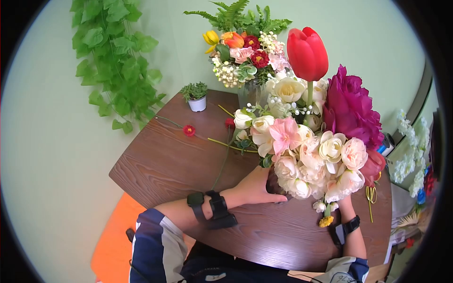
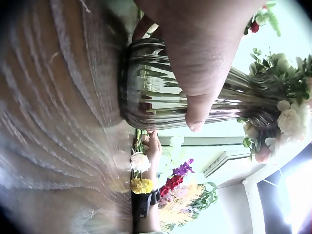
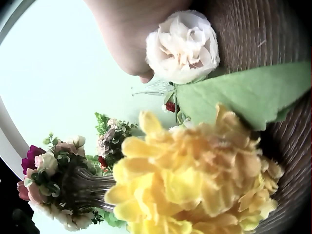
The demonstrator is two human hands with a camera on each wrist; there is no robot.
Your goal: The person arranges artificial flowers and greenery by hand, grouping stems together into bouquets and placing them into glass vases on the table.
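Observation:
A ribbed clear glass vase (image 2: 151, 92) stands on the brown table (image 2: 63, 122), holding a big bouquet (image 1: 306, 165) of white and pink roses, a red tulip (image 1: 307, 54) and a magenta bloom (image 1: 351, 108). My left hand (image 1: 257, 188) grips the vase low down, thumb in front and fingers round the far side. Beyond the vase, low over the table, my right hand (image 2: 154, 145) pinches thin green flower stems; the bouquet hides most of it in the head view. A yellow flower (image 3: 190, 180) and a small white rose (image 3: 184, 46) hang out beside that hand.
Behind stands another vase arrangement (image 1: 250, 56), with a small potted succulent (image 1: 195, 96) to its left. A loose red flower (image 1: 189, 130) and cut stems (image 1: 231, 144) lie on the table. An orange seat (image 1: 115, 236) is at left; more flowers (image 1: 408, 146) stand at right.

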